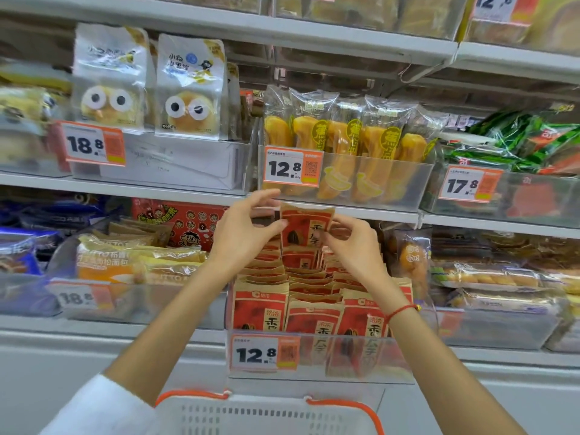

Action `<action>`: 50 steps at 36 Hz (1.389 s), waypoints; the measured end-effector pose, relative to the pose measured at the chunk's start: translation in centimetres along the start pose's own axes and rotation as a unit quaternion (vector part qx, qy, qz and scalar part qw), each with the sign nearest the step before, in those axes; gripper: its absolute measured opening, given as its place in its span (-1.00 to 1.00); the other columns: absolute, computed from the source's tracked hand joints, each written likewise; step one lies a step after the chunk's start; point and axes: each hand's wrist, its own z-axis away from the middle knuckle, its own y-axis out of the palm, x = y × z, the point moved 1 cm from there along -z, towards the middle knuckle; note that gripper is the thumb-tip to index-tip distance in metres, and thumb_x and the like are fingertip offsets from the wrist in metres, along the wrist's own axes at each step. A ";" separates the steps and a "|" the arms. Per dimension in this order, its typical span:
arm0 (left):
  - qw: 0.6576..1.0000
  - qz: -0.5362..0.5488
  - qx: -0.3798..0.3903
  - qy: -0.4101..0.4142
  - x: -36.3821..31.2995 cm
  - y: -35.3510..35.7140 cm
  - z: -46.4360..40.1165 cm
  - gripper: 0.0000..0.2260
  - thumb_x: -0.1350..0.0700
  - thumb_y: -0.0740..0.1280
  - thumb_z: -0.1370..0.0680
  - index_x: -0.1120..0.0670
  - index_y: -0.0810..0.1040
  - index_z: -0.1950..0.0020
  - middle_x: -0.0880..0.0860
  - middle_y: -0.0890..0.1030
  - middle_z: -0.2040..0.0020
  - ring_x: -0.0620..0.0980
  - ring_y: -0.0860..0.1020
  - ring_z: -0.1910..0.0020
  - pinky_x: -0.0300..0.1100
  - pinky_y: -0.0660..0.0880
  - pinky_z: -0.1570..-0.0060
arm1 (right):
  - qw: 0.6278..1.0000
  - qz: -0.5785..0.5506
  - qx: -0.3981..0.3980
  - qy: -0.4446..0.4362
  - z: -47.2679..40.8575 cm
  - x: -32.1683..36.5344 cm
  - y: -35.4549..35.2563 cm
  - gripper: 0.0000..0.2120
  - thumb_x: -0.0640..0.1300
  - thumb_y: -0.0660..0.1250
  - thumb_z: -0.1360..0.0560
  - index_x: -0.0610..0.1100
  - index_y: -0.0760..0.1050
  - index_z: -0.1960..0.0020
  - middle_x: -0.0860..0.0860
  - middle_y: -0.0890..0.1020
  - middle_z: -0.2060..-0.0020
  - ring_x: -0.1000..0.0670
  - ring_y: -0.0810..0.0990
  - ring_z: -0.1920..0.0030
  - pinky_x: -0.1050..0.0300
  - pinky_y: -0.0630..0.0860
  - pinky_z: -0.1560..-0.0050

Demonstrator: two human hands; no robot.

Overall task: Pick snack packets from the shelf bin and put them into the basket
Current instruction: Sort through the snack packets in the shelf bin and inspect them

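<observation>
Shop shelf [188,191] packed with snacks, and above the clear bin [314,359] both the left hand [241,230] and right hand [354,246] pinch one red snack packet [306,227] by its sides, white basket [266,416] below

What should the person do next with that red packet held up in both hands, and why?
Probably lower the red packet into the white basket below. Both the left hand and right hand pinch it, already lifted clear above the bin of matching packets, and the basket waits directly beneath.
</observation>
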 end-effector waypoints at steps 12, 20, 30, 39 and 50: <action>0.989 0.048 0.134 -0.038 -0.3 0.9 1.2 -0.71 0.03 0.39 -0.54 -0.09 0.49 -0.25 -0.18 0.54 -0.10 -0.29 0.50 -0.03 -0.48 0.40 0.16 | 0.991 -0.125 0.047 0.012 1.7 0.9 -0.9 -0.81 0.02 0.40 -0.52 0.05 0.60 -0.13 0.06 0.68 0.00 0.07 0.61 -0.11 -0.03 0.53 -0.18; 0.999 0.022 0.038 0.001 0.1 1.1 1.2 -0.81 -0.07 0.40 -0.52 -0.26 0.54 -0.11 -0.19 0.63 -0.12 -0.17 0.55 -0.20 0.11 0.45 -0.28 | 0.980 -0.200 0.003 0.021 2.0 1.9 -0.4 -0.74 -0.03 0.36 -0.55 0.01 0.54 -0.24 0.04 0.66 0.02 0.24 0.62 0.04 0.49 0.46 0.19; 0.997 0.067 0.038 0.001 -0.7 1.5 1.6 -0.76 -0.04 0.39 -0.52 -0.10 0.59 -0.19 -0.16 0.65 -0.08 -0.18 0.59 -0.12 0.01 0.51 -0.22 | 0.991 -0.121 0.063 0.020 2.3 2.1 -1.0 -0.43 0.04 0.46 -0.46 0.00 0.37 -0.40 0.07 0.57 -0.19 0.12 0.53 -0.20 0.19 0.48 -0.16; 0.982 0.138 0.117 -0.055 -1.4 0.8 1.6 -0.85 0.00 0.38 -0.54 -0.17 0.54 -0.09 -0.15 0.64 0.04 -0.21 0.64 0.04 -0.36 0.58 0.15 | 0.979 -0.181 0.070 0.068 2.7 2.6 -1.8 -0.53 0.04 0.45 -0.46 -0.01 0.46 -0.33 0.11 0.62 -0.13 0.17 0.59 -0.09 0.34 0.51 0.03; 0.972 0.104 0.182 -0.105 -1.7 1.0 2.1 -0.71 -0.05 0.40 -0.51 -0.03 0.56 -0.21 -0.11 0.66 0.01 -0.23 0.65 0.11 -0.33 0.55 0.13 | 0.948 -0.278 0.013 0.152 2.7 2.2 -2.3 -0.80 0.08 0.33 -0.55 -0.01 0.65 0.00 0.08 0.73 0.17 0.11 0.70 0.11 0.18 0.58 0.00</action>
